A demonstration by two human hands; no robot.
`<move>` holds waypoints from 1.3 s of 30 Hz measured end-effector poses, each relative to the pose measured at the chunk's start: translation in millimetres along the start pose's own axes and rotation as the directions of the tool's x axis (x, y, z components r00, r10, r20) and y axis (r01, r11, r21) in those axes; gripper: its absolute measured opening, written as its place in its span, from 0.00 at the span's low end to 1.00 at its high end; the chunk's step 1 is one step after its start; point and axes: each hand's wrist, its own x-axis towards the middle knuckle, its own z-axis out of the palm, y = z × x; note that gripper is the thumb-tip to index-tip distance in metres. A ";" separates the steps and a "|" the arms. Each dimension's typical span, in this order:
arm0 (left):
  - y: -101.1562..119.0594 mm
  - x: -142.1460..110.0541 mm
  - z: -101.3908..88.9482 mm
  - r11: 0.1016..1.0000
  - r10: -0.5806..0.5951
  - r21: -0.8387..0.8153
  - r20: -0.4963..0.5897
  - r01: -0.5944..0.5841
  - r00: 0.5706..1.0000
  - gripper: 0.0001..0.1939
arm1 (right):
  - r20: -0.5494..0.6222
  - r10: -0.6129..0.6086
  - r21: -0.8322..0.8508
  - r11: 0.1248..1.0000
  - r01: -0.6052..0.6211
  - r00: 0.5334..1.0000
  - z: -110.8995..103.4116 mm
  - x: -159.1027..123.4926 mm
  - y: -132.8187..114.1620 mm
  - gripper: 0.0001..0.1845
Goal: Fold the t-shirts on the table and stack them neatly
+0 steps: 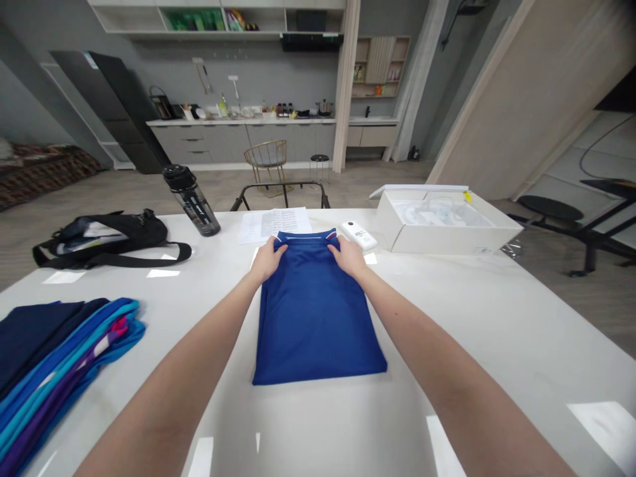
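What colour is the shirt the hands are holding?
The shirt is dark blue, best seen in the head view.

Single head-worn camera, looking forward and down from above the near edge of the bench (pixel 472 311); both hands (pixel 267 260) (pixel 349 257) near twelve o'clock of centre; kitchen wall (pixel 278 76) beyond, well apart.

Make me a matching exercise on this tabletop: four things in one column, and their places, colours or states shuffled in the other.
Things
1. Box
2. Blue garment
3. Bag
4. Clothes stack

Places, colours or states
A. Several colours, at near left
B. Black, at far left
C. Open, at far right
D. Held at its far edge by the left hand and right hand

Right pairs: 1-C, 2-D, 3-B, 4-A
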 end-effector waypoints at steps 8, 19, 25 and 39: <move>86.9 -80.7 -84.3 0.899 0.170 0.431 -0.179 -0.078 0.969 0.25 | -0.223 -0.003 -0.075 0.997 -0.014 0.975 -99.2 -81.0 -16.5 0.25; 217.3 -228.4 -184.0 0.871 0.351 0.459 -0.333 -0.174 0.875 0.26 | -0.555 -0.167 -0.193 0.979 0.070 0.815 -262.8 -236.5 14.9 0.29; 297.2 -293.7 -186.5 0.912 0.409 0.155 -0.340 -0.379 0.847 0.21 | -0.633 -0.222 -0.241 0.967 0.083 0.742 -341.1 -302.6 72.1 0.28; 414.7 -241.1 31.3 0.886 0.352 -0.364 0.131 -0.286 0.927 0.19 | -0.307 0.000 -0.306 0.947 -0.099 0.952 -353.1 -282.3 284.5 0.21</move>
